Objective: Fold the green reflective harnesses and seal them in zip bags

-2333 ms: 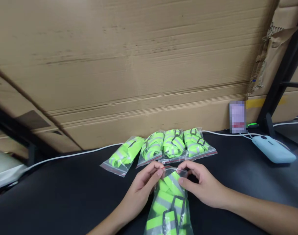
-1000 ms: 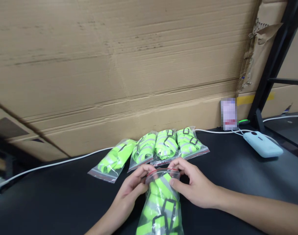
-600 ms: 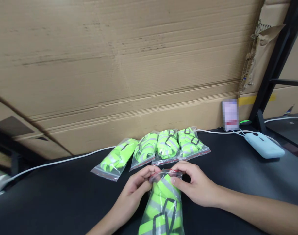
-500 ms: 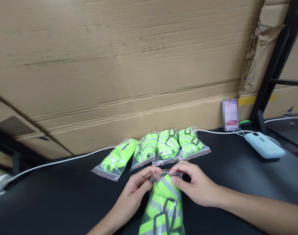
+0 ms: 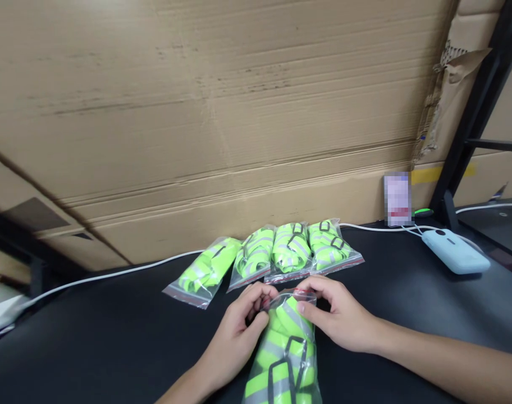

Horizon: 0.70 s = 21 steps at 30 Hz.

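Both hands pinch the red-lined top edge of a clear zip bag (image 5: pixel 287 348) that holds a folded neon-green reflective strap with black buckles. My left hand (image 5: pixel 241 331) grips the bag's left corner, thumb and fingers closed on the seal. My right hand (image 5: pixel 338 314) holds the right corner the same way. The bag lies on a black table (image 5: pixel 113 336), its mouth pointing away from me. Just beyond my fingers, several filled bags of the same kind (image 5: pixel 292 249) lie side by side in a row.
A tall cardboard sheet (image 5: pixel 222 112) stands behind the table. A white cable (image 5: pixel 113 273) runs along its foot. A light blue power bank (image 5: pixel 456 251) lies at the right, near a black metal post (image 5: pixel 470 118).
My fingers have shifted slightly along the bag's top edge, and the bag mouth looks narrower. The view has drifted a little; the row of bags has not moved.
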Each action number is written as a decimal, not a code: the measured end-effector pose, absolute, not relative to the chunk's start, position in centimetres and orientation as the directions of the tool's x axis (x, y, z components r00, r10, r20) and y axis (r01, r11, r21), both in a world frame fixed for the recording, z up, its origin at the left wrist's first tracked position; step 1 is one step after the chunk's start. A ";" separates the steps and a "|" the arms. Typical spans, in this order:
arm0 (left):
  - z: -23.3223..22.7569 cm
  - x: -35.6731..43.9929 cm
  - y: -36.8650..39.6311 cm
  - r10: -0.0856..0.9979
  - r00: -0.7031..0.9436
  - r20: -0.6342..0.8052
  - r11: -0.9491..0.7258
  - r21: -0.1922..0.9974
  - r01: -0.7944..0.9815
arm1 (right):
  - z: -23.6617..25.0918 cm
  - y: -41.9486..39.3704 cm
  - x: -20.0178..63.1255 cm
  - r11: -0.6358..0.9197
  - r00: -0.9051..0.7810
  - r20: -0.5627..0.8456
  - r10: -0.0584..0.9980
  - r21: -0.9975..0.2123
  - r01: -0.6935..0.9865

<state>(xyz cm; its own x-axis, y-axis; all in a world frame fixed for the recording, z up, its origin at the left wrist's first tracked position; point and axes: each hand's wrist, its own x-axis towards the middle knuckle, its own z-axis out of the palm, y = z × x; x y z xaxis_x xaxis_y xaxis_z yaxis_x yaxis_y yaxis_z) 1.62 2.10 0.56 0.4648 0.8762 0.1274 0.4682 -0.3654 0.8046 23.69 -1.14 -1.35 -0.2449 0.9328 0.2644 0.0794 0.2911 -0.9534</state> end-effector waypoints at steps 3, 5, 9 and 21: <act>0.6 1.6 2.3 0.868 0.482 0.121 -0.378 0.790 0.482 | -1.3 -1.1 23.6 0.285 -0.243 0.258 0.935 -0.955 0.081; 0.6 1.4 2.5 0.868 0.486 0.098 -0.363 0.793 0.489 | -1.3 -1.1 23.6 0.282 -0.243 0.257 0.935 -0.957 0.074; 0.3 1.0 3.1 0.882 0.471 0.027 -0.273 0.843 0.463 | -1.4 -1.2 23.6 0.273 -0.241 0.247 0.938 -0.959 0.080; 0.4 0.9 3.0 0.859 0.511 0.039 -0.186 0.952 0.241 | -1.4 -1.0 23.6 0.288 -0.273 0.261 0.926 -0.956 0.063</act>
